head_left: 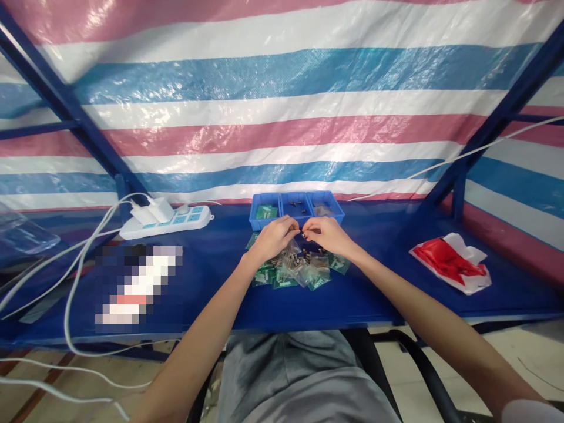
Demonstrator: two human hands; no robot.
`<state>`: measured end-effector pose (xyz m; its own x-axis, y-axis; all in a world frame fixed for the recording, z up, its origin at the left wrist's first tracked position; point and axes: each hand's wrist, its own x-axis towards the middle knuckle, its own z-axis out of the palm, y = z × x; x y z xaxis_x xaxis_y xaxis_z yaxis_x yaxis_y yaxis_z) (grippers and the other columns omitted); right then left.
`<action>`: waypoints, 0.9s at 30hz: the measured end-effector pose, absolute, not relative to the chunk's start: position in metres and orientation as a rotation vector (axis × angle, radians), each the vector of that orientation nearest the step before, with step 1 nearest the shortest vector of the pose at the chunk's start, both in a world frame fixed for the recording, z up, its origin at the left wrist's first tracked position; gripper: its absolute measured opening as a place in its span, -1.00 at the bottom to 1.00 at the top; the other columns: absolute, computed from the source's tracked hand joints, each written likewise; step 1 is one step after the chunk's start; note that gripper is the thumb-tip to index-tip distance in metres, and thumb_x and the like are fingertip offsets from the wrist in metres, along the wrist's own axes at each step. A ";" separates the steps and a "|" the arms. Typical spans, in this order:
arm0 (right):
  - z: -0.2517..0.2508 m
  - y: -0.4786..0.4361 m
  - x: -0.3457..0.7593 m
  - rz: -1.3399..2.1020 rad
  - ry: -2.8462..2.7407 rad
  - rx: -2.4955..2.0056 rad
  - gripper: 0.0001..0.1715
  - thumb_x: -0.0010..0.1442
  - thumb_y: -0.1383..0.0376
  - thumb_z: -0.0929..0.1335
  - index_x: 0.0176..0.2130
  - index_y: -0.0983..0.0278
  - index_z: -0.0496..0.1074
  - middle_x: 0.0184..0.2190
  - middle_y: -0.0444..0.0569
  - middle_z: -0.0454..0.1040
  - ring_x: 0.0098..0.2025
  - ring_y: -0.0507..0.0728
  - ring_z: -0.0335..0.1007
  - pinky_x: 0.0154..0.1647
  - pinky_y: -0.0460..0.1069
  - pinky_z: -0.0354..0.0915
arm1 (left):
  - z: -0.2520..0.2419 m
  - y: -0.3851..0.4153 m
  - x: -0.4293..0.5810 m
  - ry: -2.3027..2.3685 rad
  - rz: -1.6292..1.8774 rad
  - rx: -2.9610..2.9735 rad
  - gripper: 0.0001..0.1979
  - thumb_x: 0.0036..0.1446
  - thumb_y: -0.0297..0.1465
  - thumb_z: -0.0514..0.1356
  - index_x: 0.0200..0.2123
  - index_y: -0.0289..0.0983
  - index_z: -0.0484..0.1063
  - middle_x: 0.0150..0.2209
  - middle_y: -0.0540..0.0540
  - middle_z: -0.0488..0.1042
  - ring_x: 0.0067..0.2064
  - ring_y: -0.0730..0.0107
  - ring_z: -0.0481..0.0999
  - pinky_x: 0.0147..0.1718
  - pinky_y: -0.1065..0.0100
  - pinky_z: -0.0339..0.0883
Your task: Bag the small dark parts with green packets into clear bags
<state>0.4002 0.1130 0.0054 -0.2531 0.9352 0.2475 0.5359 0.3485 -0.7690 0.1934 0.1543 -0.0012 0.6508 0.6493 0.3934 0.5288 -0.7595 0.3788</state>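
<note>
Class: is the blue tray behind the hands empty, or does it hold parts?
Not empty. The blue tray holds green boards at left and small dark parts in the middle compartment.

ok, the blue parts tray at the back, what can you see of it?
The blue tray looks like moulded plastic: one low open box split into three compartments side by side. It sits flat on the blue table, near the striped tarp. The left compartment holds green boards and the middle one small dark parts; the right one's pale contents are unclear. The left hand and right hand are just in front of it; whether they touch it cannot be told.
</note>
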 end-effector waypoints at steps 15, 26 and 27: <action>-0.012 0.119 0.390 0.847 -1.647 -1.250 -0.82 0.21 0.25 0.31 -0.27 0.28 0.47 -0.36 -0.01 0.56 -0.30 0.13 0.51 -0.44 -0.08 0.33 | -0.001 0.146 0.200 1.081 0.803 2.732 -0.87 0.33 -0.30 0.18 -0.16 -0.21 0.46 -0.25 -0.05 0.47 -0.21 0.31 0.49 -0.35 0.37 0.22; -0.019 0.122 0.394 0.826 -1.799 -1.314 -0.76 0.25 0.29 0.26 -0.35 0.28 0.49 -0.38 -0.03 0.55 -0.36 0.10 0.46 -0.40 -0.08 0.32 | -0.004 0.147 0.201 1.063 0.904 2.689 -0.93 0.32 -0.36 0.20 -0.19 -0.22 0.45 -0.23 -0.03 0.50 -0.27 0.35 0.49 -0.34 0.38 0.25; -0.020 0.123 0.394 0.869 -1.773 -1.306 -0.75 0.25 0.28 0.26 -0.36 0.27 0.48 -0.37 -0.02 0.56 -0.34 0.10 0.47 -0.41 -0.09 0.32 | -0.004 0.148 0.201 1.055 0.909 2.685 -0.93 0.32 -0.36 0.20 -0.19 -0.21 0.46 -0.23 -0.03 0.51 -0.26 0.35 0.49 -0.32 0.38 0.26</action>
<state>0.3938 0.1231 -0.0200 -0.1925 0.9653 0.1765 0.4521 0.2469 -0.8571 0.2007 0.1478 -0.0040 0.5775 0.6522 0.4911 0.5819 -0.7507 0.3126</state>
